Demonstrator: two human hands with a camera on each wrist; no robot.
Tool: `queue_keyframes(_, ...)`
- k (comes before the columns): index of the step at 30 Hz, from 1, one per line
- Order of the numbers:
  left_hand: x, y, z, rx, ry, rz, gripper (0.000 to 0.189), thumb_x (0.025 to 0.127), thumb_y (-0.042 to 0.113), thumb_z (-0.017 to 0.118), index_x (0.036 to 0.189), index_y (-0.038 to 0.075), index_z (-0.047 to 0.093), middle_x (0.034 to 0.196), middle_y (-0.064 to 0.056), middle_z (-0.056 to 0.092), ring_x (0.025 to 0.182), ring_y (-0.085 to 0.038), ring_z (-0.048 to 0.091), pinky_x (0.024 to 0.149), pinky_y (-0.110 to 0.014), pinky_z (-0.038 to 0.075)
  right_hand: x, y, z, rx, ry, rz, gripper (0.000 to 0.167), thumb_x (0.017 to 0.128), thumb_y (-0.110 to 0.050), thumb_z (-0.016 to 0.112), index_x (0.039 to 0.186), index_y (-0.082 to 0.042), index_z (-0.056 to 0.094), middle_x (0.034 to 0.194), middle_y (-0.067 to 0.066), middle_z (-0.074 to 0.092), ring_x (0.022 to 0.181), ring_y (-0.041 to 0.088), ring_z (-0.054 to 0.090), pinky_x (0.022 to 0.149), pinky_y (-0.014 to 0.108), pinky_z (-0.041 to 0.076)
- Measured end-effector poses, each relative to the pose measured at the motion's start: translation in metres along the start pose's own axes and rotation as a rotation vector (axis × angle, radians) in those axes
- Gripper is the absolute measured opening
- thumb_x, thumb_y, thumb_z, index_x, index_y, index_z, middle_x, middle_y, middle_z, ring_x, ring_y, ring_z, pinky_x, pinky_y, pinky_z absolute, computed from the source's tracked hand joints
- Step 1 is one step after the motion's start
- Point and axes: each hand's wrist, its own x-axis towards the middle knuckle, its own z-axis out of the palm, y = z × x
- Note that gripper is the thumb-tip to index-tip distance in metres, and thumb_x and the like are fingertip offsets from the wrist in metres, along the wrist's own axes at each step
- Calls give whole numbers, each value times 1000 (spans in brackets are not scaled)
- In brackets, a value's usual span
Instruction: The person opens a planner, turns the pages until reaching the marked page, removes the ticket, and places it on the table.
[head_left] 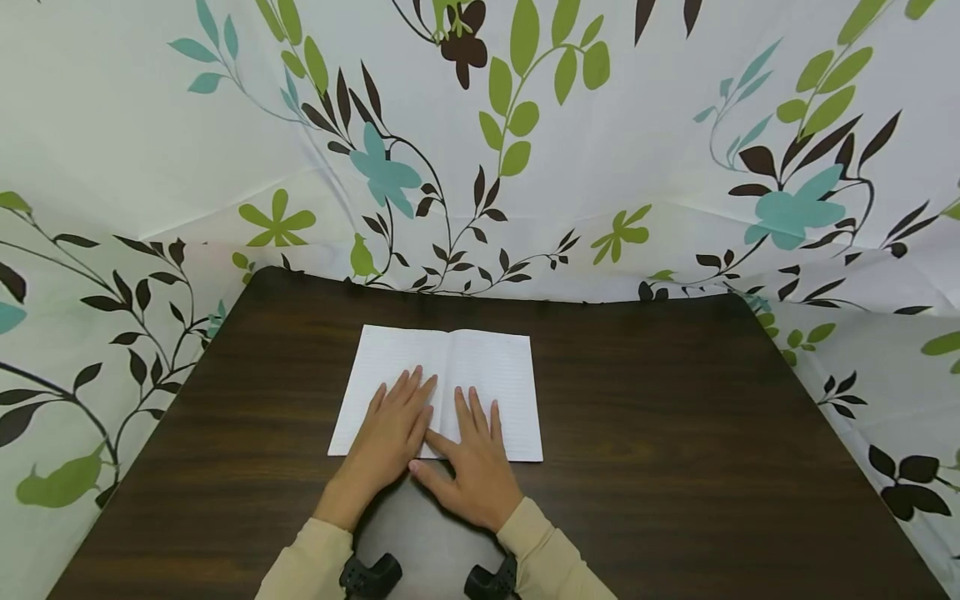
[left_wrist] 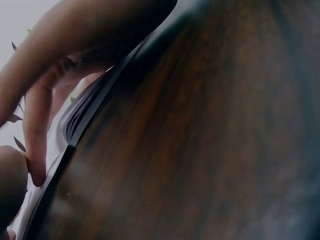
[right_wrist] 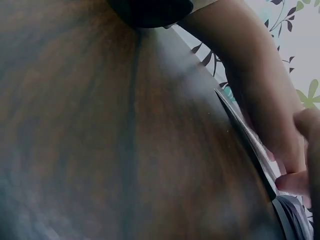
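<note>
An open notebook (head_left: 498, 367) with white ruled pages lies flat on the dark wooden table, its fold running between the two pages. My left hand (head_left: 386, 433) rests on the lower left page, fingers extended toward the fold. Over the lower right page lies my right hand (head_left: 480, 475), also with straight fingers; its thumb and index finger reach left toward the left hand, close to the fold at the bottom edge. Neither hand grips anything. In the left wrist view, the notebook's layered page edge (left_wrist: 82, 115) shows beneath the fingers. The right wrist view shows part of the notebook (right_wrist: 292, 212) too.
The dark wood-grain table (head_left: 660, 467) extends to both sides of the notebook. A white cloth (head_left: 660, 125) with printed leaves and flowers hangs behind and beside it. Black devices (head_left: 371, 577) are worn at both wrists, below the beige sleeves (head_left: 311, 562).
</note>
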Motion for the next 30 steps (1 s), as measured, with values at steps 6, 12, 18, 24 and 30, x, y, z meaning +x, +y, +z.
queue_keyframes(6,-3,0,5,11,-29,5,46,110,28,50,155,17,51,163,-16,38,153,-38,30,121,-66,16,1,4,-4,49,157,-34,53,104,-55,50,125,-14,76,155,29,44,152,46,29,117,74,14)
queue_keyframes(12,-4,0,5,91,-46,21,51,109,31,52,156,11,48,162,-16,40,153,-38,31,122,-65,18,-1,18,-12,-19,269,80,51,104,-46,55,133,-6,68,146,26,55,146,44,41,116,76,16)
queue_keyframes(18,-4,3,3,112,-54,23,56,108,33,51,156,5,45,163,-16,39,153,-36,31,122,-62,18,-7,38,-23,-61,348,190,63,99,-34,65,145,8,52,144,24,58,140,43,48,114,77,16)
queue_keyframes(24,-4,3,2,110,-67,12,57,109,35,50,157,6,43,164,-14,37,154,-35,29,123,-62,17,-14,47,-28,-36,355,234,66,98,-29,67,146,13,48,151,28,50,142,40,48,115,77,14)
queue_keyframes(30,-4,4,3,108,-66,15,57,109,34,49,158,6,43,164,-15,38,154,-36,29,123,-62,17,-15,48,-30,-33,339,239,64,99,-29,67,144,13,51,152,32,46,142,39,48,117,75,14)
